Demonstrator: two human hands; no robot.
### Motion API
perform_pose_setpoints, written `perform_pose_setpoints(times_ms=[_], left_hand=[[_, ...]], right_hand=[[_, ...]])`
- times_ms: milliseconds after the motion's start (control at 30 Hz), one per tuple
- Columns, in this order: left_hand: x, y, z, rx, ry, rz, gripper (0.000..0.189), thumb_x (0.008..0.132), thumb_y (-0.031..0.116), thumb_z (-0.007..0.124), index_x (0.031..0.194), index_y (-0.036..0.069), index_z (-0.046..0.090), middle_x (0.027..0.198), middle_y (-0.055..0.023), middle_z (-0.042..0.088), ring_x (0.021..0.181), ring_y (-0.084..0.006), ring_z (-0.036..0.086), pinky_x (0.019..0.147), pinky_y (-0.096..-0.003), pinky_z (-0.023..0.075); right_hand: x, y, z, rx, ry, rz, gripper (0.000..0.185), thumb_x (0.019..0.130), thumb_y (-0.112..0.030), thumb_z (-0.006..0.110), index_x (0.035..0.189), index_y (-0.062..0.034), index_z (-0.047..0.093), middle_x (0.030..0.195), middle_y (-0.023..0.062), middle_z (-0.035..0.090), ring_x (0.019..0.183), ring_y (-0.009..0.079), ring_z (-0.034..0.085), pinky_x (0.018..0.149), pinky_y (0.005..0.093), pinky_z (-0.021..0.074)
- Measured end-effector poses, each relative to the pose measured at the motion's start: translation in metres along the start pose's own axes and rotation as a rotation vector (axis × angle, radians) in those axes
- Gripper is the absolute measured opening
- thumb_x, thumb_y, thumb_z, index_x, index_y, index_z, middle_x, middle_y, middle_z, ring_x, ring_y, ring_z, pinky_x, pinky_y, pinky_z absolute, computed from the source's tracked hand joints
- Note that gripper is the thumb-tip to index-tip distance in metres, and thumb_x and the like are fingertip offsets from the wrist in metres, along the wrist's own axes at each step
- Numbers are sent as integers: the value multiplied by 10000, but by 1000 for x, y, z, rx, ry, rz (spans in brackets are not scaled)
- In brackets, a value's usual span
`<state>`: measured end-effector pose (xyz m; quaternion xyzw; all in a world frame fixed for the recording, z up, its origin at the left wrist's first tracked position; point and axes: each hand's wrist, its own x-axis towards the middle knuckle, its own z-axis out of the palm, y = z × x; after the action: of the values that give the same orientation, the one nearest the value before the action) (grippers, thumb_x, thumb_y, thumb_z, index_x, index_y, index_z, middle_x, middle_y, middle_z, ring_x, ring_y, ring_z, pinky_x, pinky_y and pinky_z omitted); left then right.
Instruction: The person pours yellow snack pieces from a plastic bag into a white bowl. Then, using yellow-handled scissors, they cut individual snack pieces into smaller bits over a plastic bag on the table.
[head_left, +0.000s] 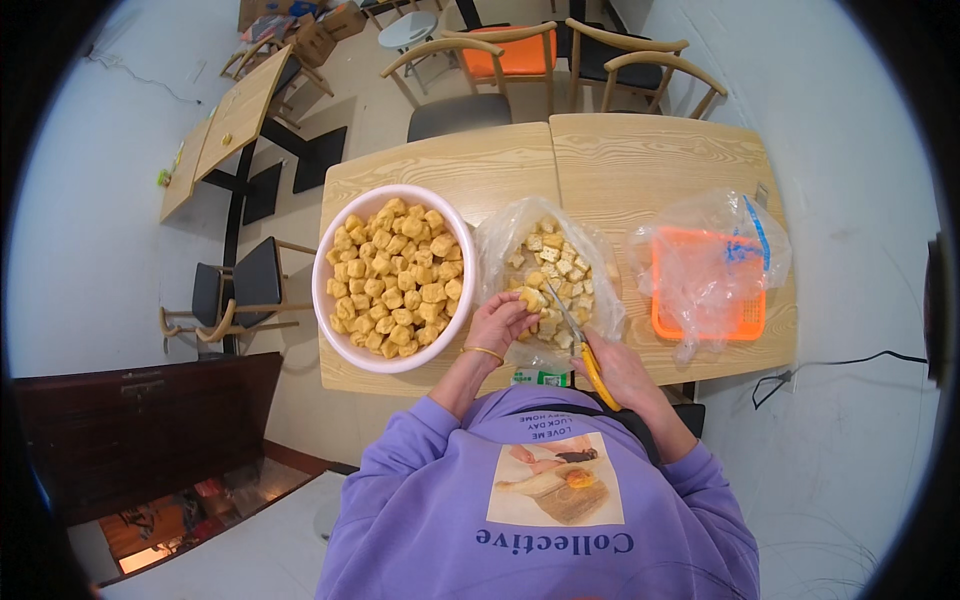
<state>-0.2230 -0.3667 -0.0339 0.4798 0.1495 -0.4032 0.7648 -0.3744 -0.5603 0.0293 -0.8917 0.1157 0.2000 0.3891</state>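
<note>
My left hand (501, 324) pinches a piece of fried tofu puff (532, 300) between thumb and fingers, its pale inside partly showing. In my right hand (619, 367) is a pair of scissors (574, 330) with yellow handles, the blade tips beside that piece. Beneath both hands, a clear plastic bag (495, 247) lies spread out, holding many cut tofu pieces (566, 266) with porous white faces. To the left stands a pale pink basin (320, 300) heaped with whole golden tofu puffs (394, 277).
An orange plastic basket (709, 334) sits at the right of the wooden table (622, 165), with a crumpled clear bag (705, 277) over it. Several wooden chairs (457, 116) stand beyond the far edge. A black cable (847, 360) runs along the right wall.
</note>
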Motion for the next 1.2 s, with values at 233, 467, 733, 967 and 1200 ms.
perform_pose_setpoints(times_ms=[233, 467, 733, 967, 1200], left_hand=[[0, -1, 0, -11, -54, 9, 168, 932, 33, 639, 1095, 49, 601, 1071, -107, 688, 998, -245, 680, 890, -366, 599], [-2, -6, 0, 44, -55, -22, 164, 930, 28, 653, 1091, 35, 618, 1056, -108, 691, 968, -259, 698, 895, -372, 600], [-3, 0, 3, 226, 21, 47, 196, 938, 67, 673, 1119, 1, 632, 992, -107, 706, 881, -245, 722, 739, -316, 606], [8, 56, -10, 1368, 491, 811, 213, 864, 174, 681, 1038, 49, 684, 973, -141, 690, 796, -289, 684, 681, -429, 543], [69, 112, -51, 2002, 636, 781, 165, 798, 95, 670, 959, 79, 702, 1007, -148, 648, 868, -333, 664, 729, -434, 551]], right_hand=[[5, 6, 15, -159, 114, -105, 558, 959, -315, 626, 1395, -33, 421, 1167, 221, 616, 1066, 409, 598, 915, 505, 417], [7, 2, 16, -140, 118, -123, 555, 957, -324, 629, 1387, -31, 437, 1123, 217, 633, 1049, 411, 604, 910, 497, 416], [3, 2, 9, -44, 42, -115, 460, 944, -338, 651, 1269, -45, 510, 865, 234, 643, 859, 435, 624, 745, 498, 465], [0, 2, 3, 80, 18, -6, 478, 952, -353, 624, 1290, -34, 513, 881, 254, 670, 880, 455, 640, 750, 523, 486], [2, 7, 5, -40, 16, -33, 537, 961, -370, 609, 1331, 1, 491, 923, 278, 668, 891, 459, 642, 760, 527, 495]])
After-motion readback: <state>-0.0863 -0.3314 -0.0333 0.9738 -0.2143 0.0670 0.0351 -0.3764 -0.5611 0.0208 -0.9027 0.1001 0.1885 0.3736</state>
